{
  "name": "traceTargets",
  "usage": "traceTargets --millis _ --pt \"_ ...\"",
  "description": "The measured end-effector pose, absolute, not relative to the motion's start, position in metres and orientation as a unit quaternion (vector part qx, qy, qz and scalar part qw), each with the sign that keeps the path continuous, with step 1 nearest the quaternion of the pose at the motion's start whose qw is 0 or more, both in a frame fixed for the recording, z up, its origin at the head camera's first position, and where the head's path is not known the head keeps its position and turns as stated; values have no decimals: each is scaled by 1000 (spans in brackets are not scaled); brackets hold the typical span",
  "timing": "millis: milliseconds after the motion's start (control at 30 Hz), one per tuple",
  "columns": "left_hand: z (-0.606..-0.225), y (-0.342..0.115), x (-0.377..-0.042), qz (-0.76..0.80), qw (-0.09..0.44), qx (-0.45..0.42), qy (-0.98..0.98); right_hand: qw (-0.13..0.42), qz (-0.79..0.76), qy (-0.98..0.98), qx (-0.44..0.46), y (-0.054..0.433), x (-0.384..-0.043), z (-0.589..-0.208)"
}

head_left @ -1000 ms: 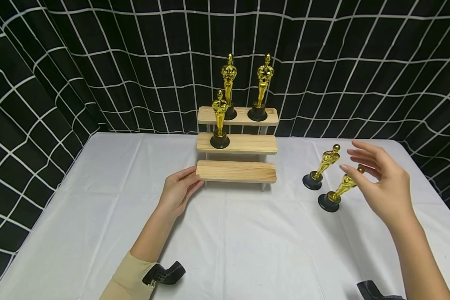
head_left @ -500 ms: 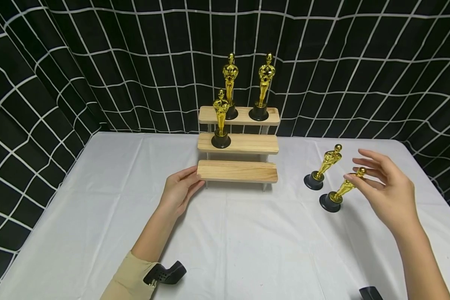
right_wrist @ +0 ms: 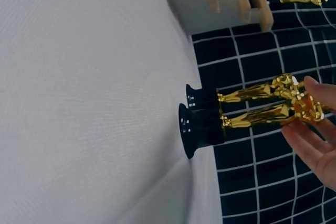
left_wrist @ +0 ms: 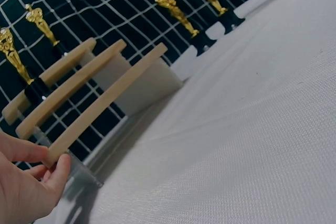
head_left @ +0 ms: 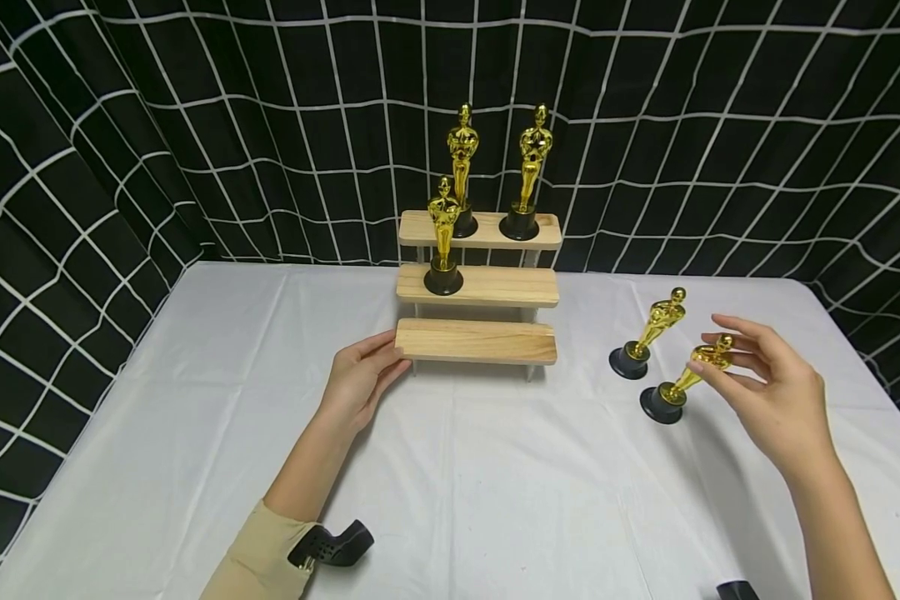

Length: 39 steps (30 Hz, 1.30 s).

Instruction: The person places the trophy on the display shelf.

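My left hand pinches the left end of the lowest board of a three-tier wooden display stand; in the left wrist view its thumb and fingertips close on the board's end. On the right, my right hand holds a gold trophy statuette by its upper body, thumb on one side and fingers on the other. Its black round base is at the white tablecloth. Just behind it stands a second trophy statuette, untouched. In the right wrist view the two gold figures overlap.
Two trophy statuettes stand on the top board, one at the left and one at the right. Another statuette is at the left of the middle board. A black curtain with white grid lines hangs behind the white-covered table.
My right hand has lowered onto the nearer statuette, and its thumb and fingers have closed around the figure's upper body. My left hand stays on the stand.
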State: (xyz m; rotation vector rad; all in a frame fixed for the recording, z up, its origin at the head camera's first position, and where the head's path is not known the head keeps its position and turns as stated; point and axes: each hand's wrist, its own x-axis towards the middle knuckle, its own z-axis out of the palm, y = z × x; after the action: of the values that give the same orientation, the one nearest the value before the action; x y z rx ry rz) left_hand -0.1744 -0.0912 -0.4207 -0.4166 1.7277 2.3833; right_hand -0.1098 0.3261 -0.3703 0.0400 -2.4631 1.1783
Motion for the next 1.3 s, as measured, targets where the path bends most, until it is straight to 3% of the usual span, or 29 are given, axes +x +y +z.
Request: traceTargets --millis 1300 --pt "-418 -90 -174 795 88 -142 583 217 392 -894 13 320 -111 -356"
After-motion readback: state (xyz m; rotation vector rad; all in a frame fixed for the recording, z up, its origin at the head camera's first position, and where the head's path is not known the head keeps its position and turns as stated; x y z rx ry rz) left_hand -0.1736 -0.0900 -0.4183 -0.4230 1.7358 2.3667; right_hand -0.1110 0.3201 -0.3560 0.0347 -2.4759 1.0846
